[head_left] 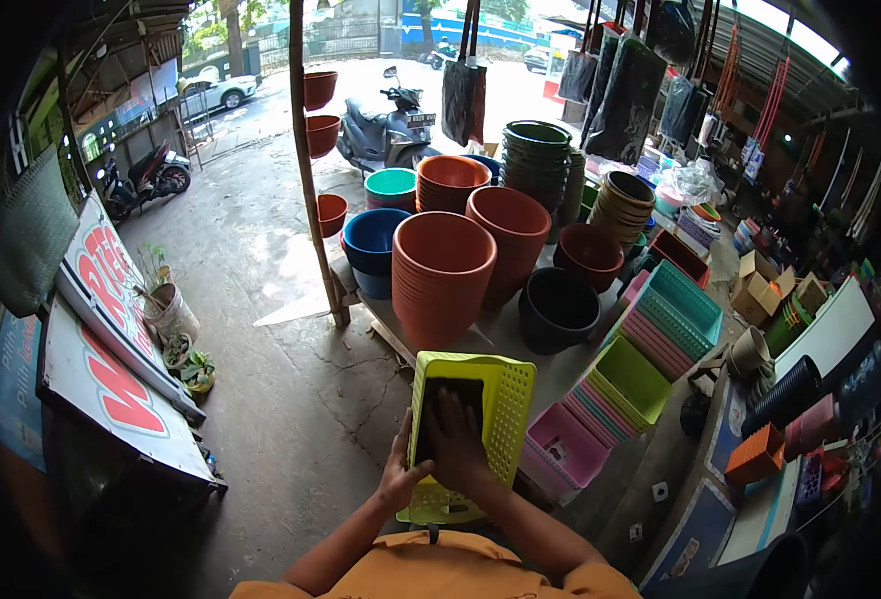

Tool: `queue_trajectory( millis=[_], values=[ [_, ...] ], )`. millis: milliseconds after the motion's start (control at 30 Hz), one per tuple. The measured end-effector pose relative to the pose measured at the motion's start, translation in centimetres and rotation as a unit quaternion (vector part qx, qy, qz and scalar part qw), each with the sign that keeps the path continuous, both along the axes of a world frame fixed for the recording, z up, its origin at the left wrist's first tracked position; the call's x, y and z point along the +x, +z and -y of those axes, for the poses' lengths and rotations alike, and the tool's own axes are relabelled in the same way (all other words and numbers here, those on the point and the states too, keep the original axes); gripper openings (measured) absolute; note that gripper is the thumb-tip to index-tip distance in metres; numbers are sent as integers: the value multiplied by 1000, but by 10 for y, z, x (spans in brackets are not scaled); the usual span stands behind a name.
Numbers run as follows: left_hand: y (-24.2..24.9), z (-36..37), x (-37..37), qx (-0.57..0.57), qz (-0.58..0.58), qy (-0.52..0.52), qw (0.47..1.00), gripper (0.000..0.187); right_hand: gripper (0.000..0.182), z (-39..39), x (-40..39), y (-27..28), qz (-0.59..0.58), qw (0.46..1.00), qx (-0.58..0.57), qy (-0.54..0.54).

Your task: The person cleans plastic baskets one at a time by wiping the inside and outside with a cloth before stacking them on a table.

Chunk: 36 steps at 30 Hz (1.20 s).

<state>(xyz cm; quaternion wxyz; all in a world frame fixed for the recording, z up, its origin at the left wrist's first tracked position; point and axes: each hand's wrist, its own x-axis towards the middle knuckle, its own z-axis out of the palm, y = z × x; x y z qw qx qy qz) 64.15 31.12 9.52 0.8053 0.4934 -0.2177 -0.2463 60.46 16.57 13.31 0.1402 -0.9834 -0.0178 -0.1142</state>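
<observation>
A yellow-green plastic basket (508, 424) with rows of holes in its side is held tilted in front of my body. My left hand (400, 474) grips its left rim, thumb over the edge and fingers along the outer wall. Inside the basket lies a dark cloth-like piece (470, 391), too dark to make out exactly. My right hand (455, 439) reaches into the basket and rests flat on the dark piece, fingers stretched out and slightly apart.
Stacked terracotta pots (444, 290), a black pot (558, 309) and blue pots (373, 240) stand on a low platform ahead. Right of me are stacked pink baskets (567, 449) and green baskets (628, 379). A wooden post (310, 180) rises at the platform's left; sign boards (121, 389) lean farther left.
</observation>
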Motion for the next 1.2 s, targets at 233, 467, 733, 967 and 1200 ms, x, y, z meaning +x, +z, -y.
queue_trajectory(
  millis=[233, 467, 733, 967, 1200],
  values=[
    [3, -9, -3, -28, -48, -25, 998, 104, 86, 6, 37, 42, 93, 996, 17, -8],
    [10, -23, 1, -34, -5, 4, 999, 104, 96, 3, 40, 20, 121, 977, 165, -66],
    [14, -26, 2, -88, -36, 38, 995, 101, 92, -17, 15, -1, 36, 998, 43, 41],
    [-14, -25, 16, -71, -24, 82, 994, 77, 80, -14, -12, -13, -27, 985, 78, 151],
    [-25, -22, 27, -102, 0, 121, 987, 72, 69, -10, -34, 3, -189, 976, 1, 112]
  ],
)
